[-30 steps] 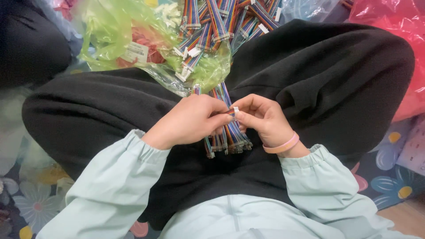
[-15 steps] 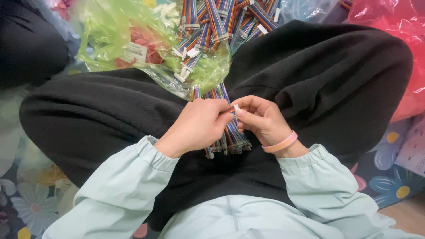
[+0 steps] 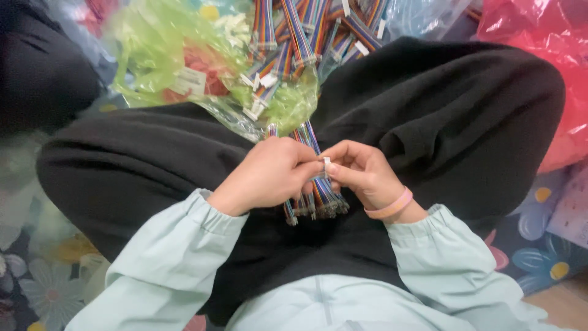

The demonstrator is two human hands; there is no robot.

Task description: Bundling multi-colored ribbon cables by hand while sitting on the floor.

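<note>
Head view: both hands meet over the lap. The right hand (image 3: 361, 175) pinches a small white plastic connector (image 3: 326, 164) between thumb and forefinger, and the left hand (image 3: 269, 175) is clenched around a bundle of flat rainbow-coloured ribbon cables (image 3: 315, 196) whose ends hang below the fists. With so many loose ends in one grip, a cable could slide out onto the black trousers (image 3: 441, 110), or a wire could tear at the connector under a hard pull. More cables spill from a green plastic bag (image 3: 159, 49) ahead.
</note>
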